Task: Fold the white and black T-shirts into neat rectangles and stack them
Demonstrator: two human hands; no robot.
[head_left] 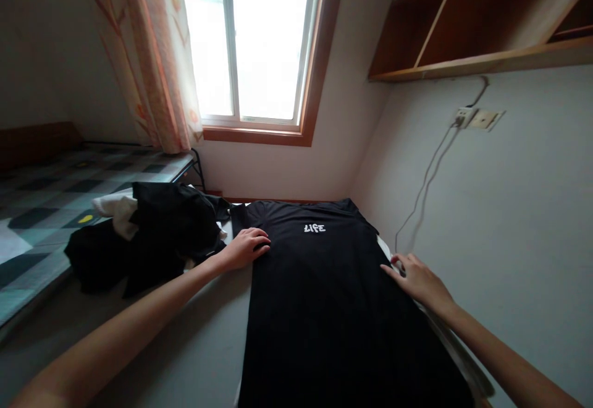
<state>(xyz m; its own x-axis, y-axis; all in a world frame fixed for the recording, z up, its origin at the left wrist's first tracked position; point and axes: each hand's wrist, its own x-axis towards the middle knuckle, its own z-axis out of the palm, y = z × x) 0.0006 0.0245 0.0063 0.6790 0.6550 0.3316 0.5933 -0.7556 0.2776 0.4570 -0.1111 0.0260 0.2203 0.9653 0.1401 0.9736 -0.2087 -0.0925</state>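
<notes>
A black T-shirt point(324, 297) with the white word "LIFE" near its collar lies spread flat on a grey table point(194, 352). My left hand point(245, 247) rests open on the shirt's left edge near the sleeve, fingers flat. On the shirt's right edge, close to the wall, my right hand point(417, 279) lies open with its fingers spread over the cloth. Neither hand grips anything.
A heap of black and white clothes point(148, 235) lies left of the shirt. Further left is a bed with a checked cover point(41, 210). A window with a curtain point(157, 55) is ahead. A wall point(500, 210) with a socket and cable, and a wooden shelf point(477, 25), are at right.
</notes>
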